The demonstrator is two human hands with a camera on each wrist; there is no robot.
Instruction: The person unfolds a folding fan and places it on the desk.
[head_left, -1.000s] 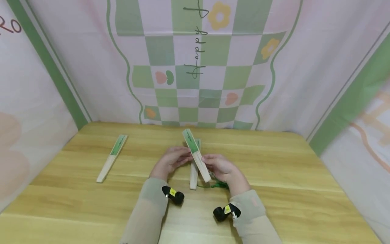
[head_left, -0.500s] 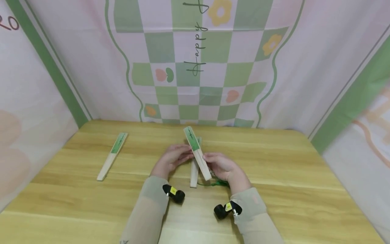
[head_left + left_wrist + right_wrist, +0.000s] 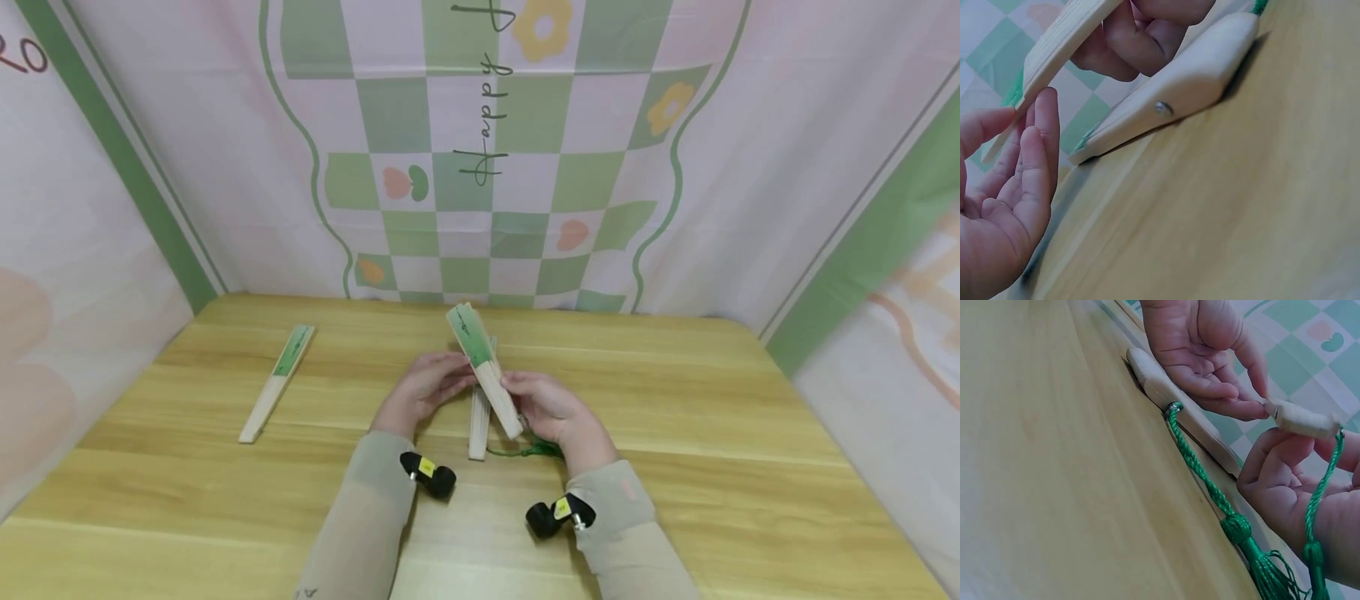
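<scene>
A wooden folding fan (image 3: 480, 354) with a green leaf is held raised and slanting, its far end slightly spread. My left hand (image 3: 423, 392) pinches one side of it between thumb and fingertips, as the left wrist view shows. On the other side my right hand (image 3: 551, 406) grips it nearer the rivet end, fingers curled. A green tassel (image 3: 1314, 556) hangs from that end in the right wrist view. Beneath lies a second fan (image 3: 478, 429), folded, on the table and partly covered by the held one. Its own green tassel (image 3: 1250, 544) trails over the wood.
A third folded fan (image 3: 273, 387) lies on the left of the wooden table (image 3: 180, 517). Behind the table's back edge hangs a checked green and white cloth (image 3: 465, 192), with pale cloth walls at both sides. Each sleeve carries a small black camera (image 3: 429, 477).
The held fan's far end has begun to fan out, its green leaf looking wider than before. Both hands stay almost in place; the fans on the table have not moved.
</scene>
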